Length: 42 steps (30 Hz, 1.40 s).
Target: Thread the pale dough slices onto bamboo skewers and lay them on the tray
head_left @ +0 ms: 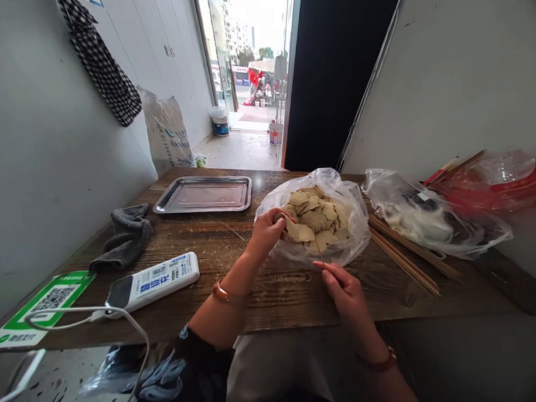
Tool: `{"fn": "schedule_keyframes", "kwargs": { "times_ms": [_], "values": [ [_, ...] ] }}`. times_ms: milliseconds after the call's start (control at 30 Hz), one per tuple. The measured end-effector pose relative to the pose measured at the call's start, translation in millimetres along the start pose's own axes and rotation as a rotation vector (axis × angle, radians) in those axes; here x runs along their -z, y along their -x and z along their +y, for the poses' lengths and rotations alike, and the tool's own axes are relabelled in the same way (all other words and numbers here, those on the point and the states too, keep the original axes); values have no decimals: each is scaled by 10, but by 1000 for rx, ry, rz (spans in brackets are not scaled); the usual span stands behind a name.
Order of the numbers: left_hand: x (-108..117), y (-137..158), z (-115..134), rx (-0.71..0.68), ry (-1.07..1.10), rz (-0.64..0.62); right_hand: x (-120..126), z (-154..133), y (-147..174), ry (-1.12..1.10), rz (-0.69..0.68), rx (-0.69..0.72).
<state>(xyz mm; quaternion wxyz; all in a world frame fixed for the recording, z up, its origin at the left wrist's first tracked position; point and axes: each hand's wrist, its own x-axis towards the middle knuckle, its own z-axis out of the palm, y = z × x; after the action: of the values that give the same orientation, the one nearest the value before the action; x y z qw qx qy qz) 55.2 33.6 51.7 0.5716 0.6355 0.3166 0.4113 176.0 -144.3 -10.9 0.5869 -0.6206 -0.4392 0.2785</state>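
My left hand is closed, pinching a thin beige slice at the near left side of a clear plastic bag. That open bag holds a heap of similar flat, rounded slices; which food they are, I cannot tell. Between the fingertips of my right hand is a thin wooden skewer, slanting up and left toward the slices. Its tip is near the pinched slice, but whether it pierces it is too small to tell. To the right lie bundles of bamboo skewers on the wooden table.
A metal tray lies at the back left. Nearer are a grey cloth, a white device with a cable, and a green QR card. Clear and red plastic bags occupy the right.
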Motion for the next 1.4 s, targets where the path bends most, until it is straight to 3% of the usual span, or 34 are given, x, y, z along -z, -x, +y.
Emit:
{"fn": "schedule_keyframes", "kwargs": {
  "times_ms": [133, 267, 333, 467, 767, 1400],
  "values": [
    [-3, 4, -15, 98, 198, -48, -12, 2, 7, -44, -28, -24],
    [13, -26, -72, 38, 15, 72, -62, -3, -1, -96, -65, -21],
    [20, -32, -81, 41, -10, 70, -88, 3, -9, -94, -106, -10],
    [24, -22, -58, 140, 201, -28, -113, 23, -14, -41, -172, 31],
    [23, -29, -41, 162, 432, -53, -112, 25, -5, 4, -182, 55],
    [-32, -16, -85, 93, 371, -7, -95, -3, 1, 11, -179, 18]
  ]
}}
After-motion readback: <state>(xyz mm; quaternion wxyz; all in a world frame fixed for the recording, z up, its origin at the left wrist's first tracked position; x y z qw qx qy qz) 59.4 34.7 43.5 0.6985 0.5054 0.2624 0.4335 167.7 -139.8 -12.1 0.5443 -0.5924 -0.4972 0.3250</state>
